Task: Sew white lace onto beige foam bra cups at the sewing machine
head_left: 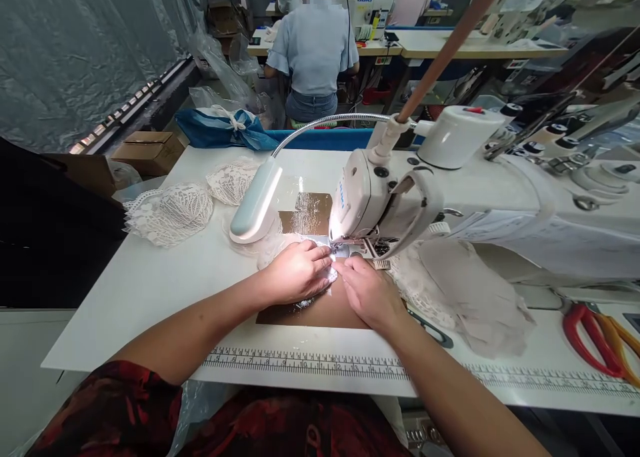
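White lace fabric [270, 247] lies under the presser foot of a white JUKI sewing machine [357, 194], lit by its lamp. My left hand [297, 272] rests flat on the lace just left of the needle, fingers stretched toward it and thumb lower down. My right hand [367, 290] is closed, thumb and forefinger pinched at the lace's right edge, close in front of the foot. The fingers partly cover the lace there. Beneath both hands is a brown sheet [310, 316] on the white table [150, 297].
Lace cups [175, 214] lie at the left, and more pale lace fabric [465, 290] right of my hand. Red-and-orange-handled scissors [593, 337] lie far right. A ruler strip [310, 364] runs along the front edge. The lamp [257, 200] overhangs the left side. A person [315, 50] sits ahead.
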Demonstrator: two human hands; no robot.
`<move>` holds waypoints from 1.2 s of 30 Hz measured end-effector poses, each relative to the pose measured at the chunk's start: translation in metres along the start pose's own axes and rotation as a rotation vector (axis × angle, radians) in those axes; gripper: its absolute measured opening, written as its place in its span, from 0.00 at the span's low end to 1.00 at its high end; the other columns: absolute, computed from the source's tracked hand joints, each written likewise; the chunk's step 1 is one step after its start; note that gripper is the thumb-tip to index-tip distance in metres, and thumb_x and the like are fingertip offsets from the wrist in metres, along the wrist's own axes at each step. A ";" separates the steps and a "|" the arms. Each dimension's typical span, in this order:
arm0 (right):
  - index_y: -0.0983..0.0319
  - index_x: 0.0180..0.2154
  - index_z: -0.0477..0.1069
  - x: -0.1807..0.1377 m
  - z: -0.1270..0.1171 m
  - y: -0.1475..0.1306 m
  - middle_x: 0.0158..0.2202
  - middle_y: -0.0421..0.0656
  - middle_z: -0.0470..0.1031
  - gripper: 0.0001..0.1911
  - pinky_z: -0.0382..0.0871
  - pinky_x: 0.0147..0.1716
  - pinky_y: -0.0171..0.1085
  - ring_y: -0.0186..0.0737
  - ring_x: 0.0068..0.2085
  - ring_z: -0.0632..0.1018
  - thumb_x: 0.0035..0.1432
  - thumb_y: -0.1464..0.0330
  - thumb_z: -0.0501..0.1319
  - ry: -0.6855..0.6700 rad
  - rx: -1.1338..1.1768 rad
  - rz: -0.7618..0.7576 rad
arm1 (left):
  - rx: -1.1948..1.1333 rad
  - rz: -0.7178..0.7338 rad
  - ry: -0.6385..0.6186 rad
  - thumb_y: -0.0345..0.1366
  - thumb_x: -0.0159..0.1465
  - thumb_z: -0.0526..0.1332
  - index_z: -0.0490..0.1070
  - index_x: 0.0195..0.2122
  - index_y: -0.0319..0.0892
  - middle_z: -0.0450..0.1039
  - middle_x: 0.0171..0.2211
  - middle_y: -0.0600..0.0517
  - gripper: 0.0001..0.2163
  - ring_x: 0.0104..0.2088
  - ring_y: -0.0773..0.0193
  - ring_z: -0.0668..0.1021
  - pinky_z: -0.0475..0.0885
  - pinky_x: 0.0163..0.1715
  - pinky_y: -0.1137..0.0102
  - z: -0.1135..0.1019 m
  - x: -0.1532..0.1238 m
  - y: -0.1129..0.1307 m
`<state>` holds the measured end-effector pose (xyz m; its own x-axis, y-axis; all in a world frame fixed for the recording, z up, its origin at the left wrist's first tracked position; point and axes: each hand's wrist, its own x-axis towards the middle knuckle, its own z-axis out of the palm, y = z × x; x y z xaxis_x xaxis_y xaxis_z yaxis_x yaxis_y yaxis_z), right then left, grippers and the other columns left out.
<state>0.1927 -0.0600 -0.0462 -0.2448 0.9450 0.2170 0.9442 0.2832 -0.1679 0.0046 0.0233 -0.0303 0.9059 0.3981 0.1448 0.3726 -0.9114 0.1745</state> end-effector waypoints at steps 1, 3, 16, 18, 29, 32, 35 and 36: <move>0.58 0.49 0.74 0.000 0.000 0.000 0.35 0.43 0.75 0.20 0.57 0.28 0.37 0.38 0.31 0.71 0.59 0.75 0.52 -0.002 -0.007 0.001 | 0.003 -0.010 -0.006 0.41 0.67 0.53 0.72 0.51 0.36 0.70 0.55 0.42 0.18 0.46 0.53 0.72 0.69 0.45 0.61 0.001 0.001 0.000; 0.58 0.49 0.75 0.000 0.000 0.000 0.34 0.43 0.75 0.20 0.56 0.28 0.37 0.38 0.30 0.71 0.58 0.75 0.52 -0.014 -0.021 0.002 | 0.009 -0.027 -0.020 0.41 0.67 0.53 0.72 0.52 0.36 0.69 0.55 0.43 0.18 0.45 0.53 0.72 0.70 0.45 0.60 0.000 0.002 0.000; 0.60 0.48 0.74 0.000 0.000 0.001 0.41 0.44 0.78 0.18 0.66 0.34 0.36 0.40 0.37 0.77 0.62 0.73 0.50 0.064 0.138 0.074 | -0.182 -0.005 -0.139 0.25 0.59 0.54 0.73 0.42 0.37 0.74 0.42 0.43 0.12 0.42 0.56 0.74 0.69 0.41 0.66 -0.024 -0.016 0.007; 0.60 0.48 0.74 -0.001 -0.002 -0.001 0.41 0.44 0.78 0.17 0.67 0.36 0.36 0.40 0.37 0.77 0.63 0.71 0.50 0.070 0.172 0.081 | -0.320 -0.079 -0.093 0.28 0.62 0.52 0.73 0.35 0.38 0.74 0.33 0.48 0.09 0.34 0.62 0.74 0.68 0.35 0.69 -0.020 -0.012 -0.001; 0.61 0.52 0.69 0.004 0.001 -0.009 0.42 0.46 0.76 0.19 0.68 0.33 0.38 0.42 0.35 0.77 0.60 0.62 0.58 0.063 0.115 0.105 | -0.685 -0.118 -0.052 0.44 0.69 0.50 0.63 0.21 0.39 0.61 0.20 0.56 0.20 0.23 0.71 0.64 0.59 0.25 0.73 -0.019 -0.009 -0.017; 0.60 0.40 0.74 0.005 -0.001 -0.008 0.37 0.43 0.76 0.10 0.65 0.31 0.35 0.37 0.32 0.75 0.62 0.65 0.56 0.070 0.203 0.062 | -0.574 0.039 -0.050 0.44 0.67 0.54 0.69 0.24 0.39 0.70 0.24 0.52 0.18 0.30 0.66 0.71 0.65 0.35 0.71 -0.022 -0.008 -0.014; 0.60 0.31 0.73 0.002 -0.006 -0.005 0.33 0.42 0.75 0.09 0.63 0.32 0.34 0.35 0.32 0.74 0.62 0.66 0.56 0.029 0.287 -0.031 | -0.485 0.144 -0.087 0.44 0.66 0.57 0.74 0.30 0.40 0.75 0.31 0.49 0.14 0.36 0.62 0.74 0.67 0.42 0.68 -0.026 -0.009 -0.012; 0.60 0.30 0.73 0.000 -0.008 -0.004 0.32 0.42 0.74 0.10 0.63 0.33 0.34 0.36 0.33 0.73 0.62 0.67 0.56 0.009 0.281 -0.065 | -0.458 0.161 -0.099 0.43 0.66 0.57 0.74 0.32 0.40 0.75 0.31 0.49 0.13 0.37 0.61 0.74 0.67 0.42 0.67 -0.027 -0.009 -0.012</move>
<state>0.1907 -0.0625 -0.0383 -0.3000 0.9220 0.2446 0.8281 0.3790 -0.4131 -0.0134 0.0336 -0.0072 0.9678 0.2238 0.1155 0.1197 -0.8123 0.5708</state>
